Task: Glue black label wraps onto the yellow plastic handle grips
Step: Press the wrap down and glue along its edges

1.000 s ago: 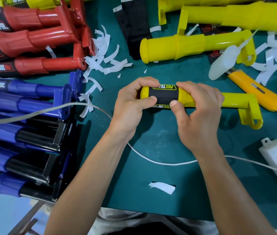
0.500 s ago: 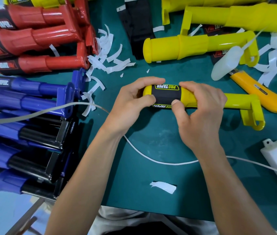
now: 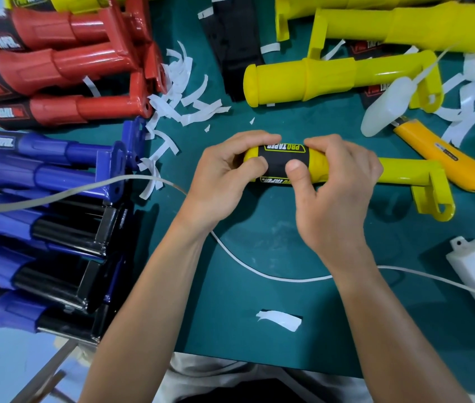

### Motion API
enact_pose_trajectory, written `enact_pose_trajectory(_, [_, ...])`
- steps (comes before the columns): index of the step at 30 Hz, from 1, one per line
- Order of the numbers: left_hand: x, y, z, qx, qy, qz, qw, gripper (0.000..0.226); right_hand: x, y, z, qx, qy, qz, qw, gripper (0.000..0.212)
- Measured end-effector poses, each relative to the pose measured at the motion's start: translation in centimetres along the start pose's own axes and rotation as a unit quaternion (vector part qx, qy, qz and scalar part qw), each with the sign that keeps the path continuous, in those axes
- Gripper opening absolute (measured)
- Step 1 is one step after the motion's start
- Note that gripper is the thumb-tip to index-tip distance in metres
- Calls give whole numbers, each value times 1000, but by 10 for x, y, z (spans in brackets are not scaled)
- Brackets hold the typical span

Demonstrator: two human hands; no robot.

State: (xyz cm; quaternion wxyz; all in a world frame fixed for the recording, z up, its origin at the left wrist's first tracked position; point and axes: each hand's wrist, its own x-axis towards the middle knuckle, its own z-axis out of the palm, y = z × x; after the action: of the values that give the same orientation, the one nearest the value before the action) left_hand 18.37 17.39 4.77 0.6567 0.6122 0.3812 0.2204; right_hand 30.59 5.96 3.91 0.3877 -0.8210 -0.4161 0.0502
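Both hands hold the yellow grip [image 3: 399,173] on the green mat [image 3: 259,242]. Left hand [image 3: 224,181] curls round its end. Right hand [image 3: 335,184] wraps it, thumb pressing the black label [image 3: 280,161].

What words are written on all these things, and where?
"PRO TAPER", upside down: black label wrap on the yellow plastic handle grip held by the left hand and right hand.
"PRO TAPER": dark ends of the red plastic handles.
"PRO TAPER": dark end of the top blue plastic handle.
Orange plastic utility knife sticker: too small to read.
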Motion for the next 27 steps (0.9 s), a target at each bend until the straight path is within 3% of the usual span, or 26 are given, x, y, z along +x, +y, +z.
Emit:
enact_pose_trajectory(8, [-1,-9,2,75,17,58,995,27,2,2,-3,20,-12,10,1000,22])
enact_pose_trajectory(12, [-1,-13,10,145,59,93,983,23,4,-3,1,-5,0,6,1000,31])
enact_pose_trajectory(27, [-3,-11,5,154,56,99,981,32,7,4,-5,15,-29,7,999,21])
